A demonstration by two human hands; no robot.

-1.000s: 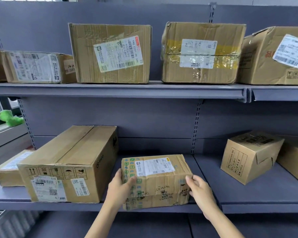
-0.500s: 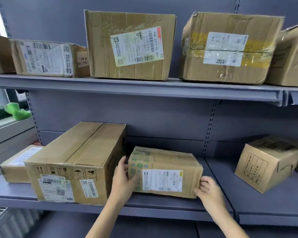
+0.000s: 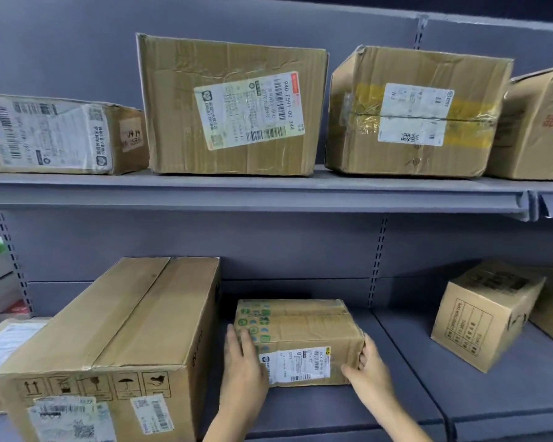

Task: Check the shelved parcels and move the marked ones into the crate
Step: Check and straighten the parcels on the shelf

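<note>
The grey metal upper shelf (image 3: 268,191) carries four brown cardboard boxes (image 3: 233,106). The grey lower shelf (image 3: 492,400) holds a long brown carton (image 3: 118,330), a small labelled parcel (image 3: 300,339), a tilted printed box (image 3: 482,317), and perhaps more at the cropped edges.

Even, soft indoor light, moderately bright. Tape on the upper box (image 3: 419,113) at 1 o'clock shows glare. Soft shadows lie under the shelves. Wide-angle bending curves the edges; slight blur smears labels toward 9 o'clock.
</note>
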